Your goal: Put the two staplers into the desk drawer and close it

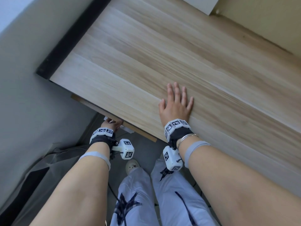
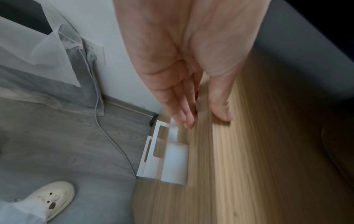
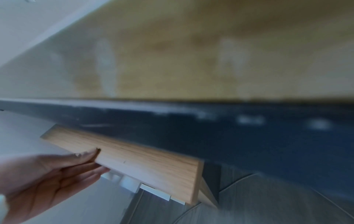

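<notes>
No stapler shows in any view. The wooden drawer front sticks out only slightly from under the light wood desk top. My left hand is at its left part, fingers straight against the panel; in the left wrist view the hand has its thumb lying on the wood. The right wrist view shows that same left hand touching the drawer front. The drawer's inside is hidden. My right hand lies flat, fingers spread, on the desk top near its front edge.
White fittings hang under the drawer. A wall stands close on the left, with a socket and a white cable trailing over the grey floor. Grey cloth lies at lower left. My legs and a cream shoe are below the desk edge.
</notes>
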